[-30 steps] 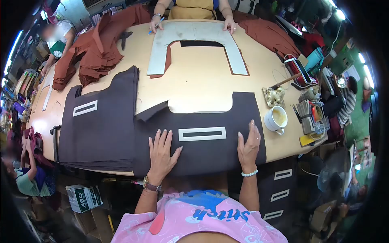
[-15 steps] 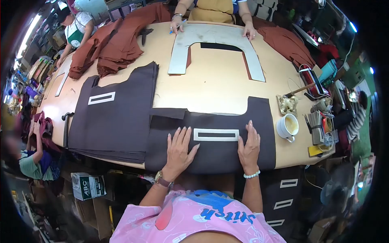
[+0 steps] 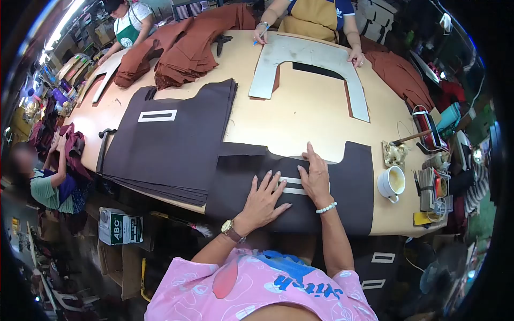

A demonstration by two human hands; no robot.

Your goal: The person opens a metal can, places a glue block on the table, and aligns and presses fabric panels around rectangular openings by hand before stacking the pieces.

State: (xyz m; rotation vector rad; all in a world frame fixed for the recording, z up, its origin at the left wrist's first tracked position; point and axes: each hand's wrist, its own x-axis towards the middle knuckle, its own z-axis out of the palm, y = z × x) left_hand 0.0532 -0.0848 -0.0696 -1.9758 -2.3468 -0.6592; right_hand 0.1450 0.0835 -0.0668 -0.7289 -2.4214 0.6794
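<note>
A dark brown fabric panel (image 3: 350, 192) lies along the near edge of the table, with a white rectangular frame-shaped strip (image 3: 293, 190) on it. My left hand (image 3: 263, 200) rests flat with fingers spread, its fingertips over the left end of the strip. Lying across the strip's right part is my right hand (image 3: 317, 179), fingers stretched out toward the panel's far edge. Both hands partly hide the strip. To the left sits a stack of dark brown panels (image 3: 176, 139), its top piece bearing a similar white rectangle (image 3: 157, 115).
Opposite, a person (image 3: 308, 24) holds a pen beside a large pale U-shaped template (image 3: 308, 51). Rust-brown fabric (image 3: 184, 61) is piled at back left. A filled white mug (image 3: 391, 182) stands at right, near a stick on a pale block (image 3: 395, 154). Another person (image 3: 134, 24) works at far left.
My right hand has moved left and away from me, from the strip's right end onto the strip. My left hand has come over its left end. The view has shifted slightly.
</note>
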